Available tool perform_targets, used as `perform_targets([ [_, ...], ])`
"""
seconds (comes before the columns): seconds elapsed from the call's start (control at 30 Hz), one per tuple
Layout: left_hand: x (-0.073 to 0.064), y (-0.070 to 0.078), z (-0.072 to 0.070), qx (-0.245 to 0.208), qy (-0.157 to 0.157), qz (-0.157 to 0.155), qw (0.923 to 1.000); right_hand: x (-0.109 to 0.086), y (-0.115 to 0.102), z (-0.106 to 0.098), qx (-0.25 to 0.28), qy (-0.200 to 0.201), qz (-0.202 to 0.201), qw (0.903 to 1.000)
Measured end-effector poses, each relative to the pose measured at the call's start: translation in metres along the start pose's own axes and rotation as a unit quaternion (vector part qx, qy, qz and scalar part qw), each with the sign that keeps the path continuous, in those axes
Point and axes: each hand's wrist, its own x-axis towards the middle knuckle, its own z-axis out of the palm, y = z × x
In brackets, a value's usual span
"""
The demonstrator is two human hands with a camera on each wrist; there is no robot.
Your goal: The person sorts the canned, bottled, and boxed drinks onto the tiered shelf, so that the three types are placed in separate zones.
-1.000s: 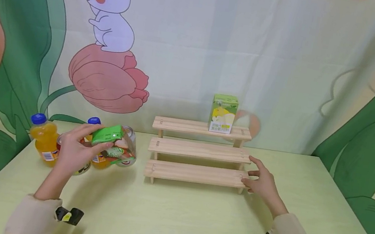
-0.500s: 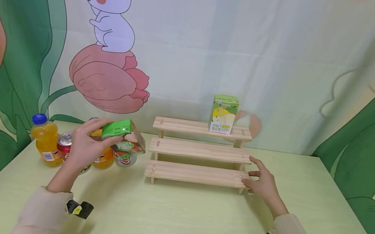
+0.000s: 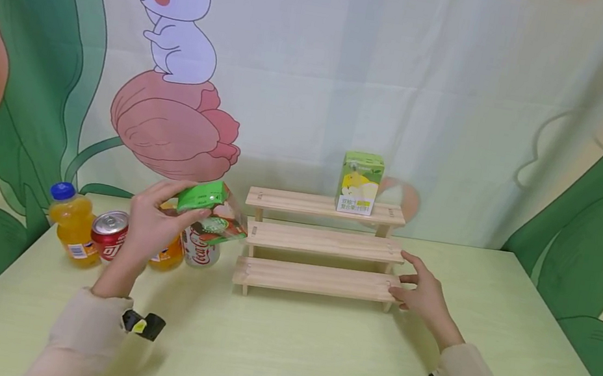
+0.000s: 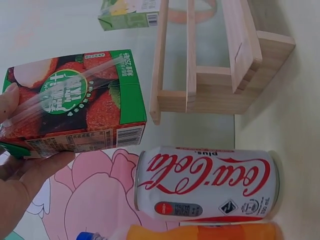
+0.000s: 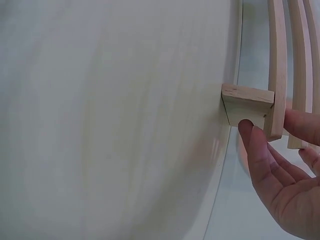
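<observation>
On the three-tier rack [image 3: 322, 241], one pomelo-juice carton [image 3: 359, 187] is standing; the left hand [image 3: 155, 221] is gripping a lychee-juice carton [image 3: 224, 218] near its left end, unplaced. The right hand [image 3: 422, 292] is pinching its right end. Bottles [image 3: 72, 223] and cans [image 3: 202, 251] are apparently awaiting shelving.

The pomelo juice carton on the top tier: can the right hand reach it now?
Probably yes: the right hand grips the wooden rack at its right end, the pomelo juice carton stands near that end, and I see nothing blocking the way. The hand may need to release the rack.
</observation>
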Motion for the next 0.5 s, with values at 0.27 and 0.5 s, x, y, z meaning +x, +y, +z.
perform_targets([
  [0.27,0.007,-0.001,0.011,-0.006,-0.001,-0.013,0.9999,0.0,-0.002,-0.001,0.0,0.006,0.001,1.0],
  [0.5,0.01,-0.003,0.02,-0.031,-0.014,-0.021,0.9992,-0.002,0.001,-0.001,0.015,0.007,-0.027,0.9995],
])
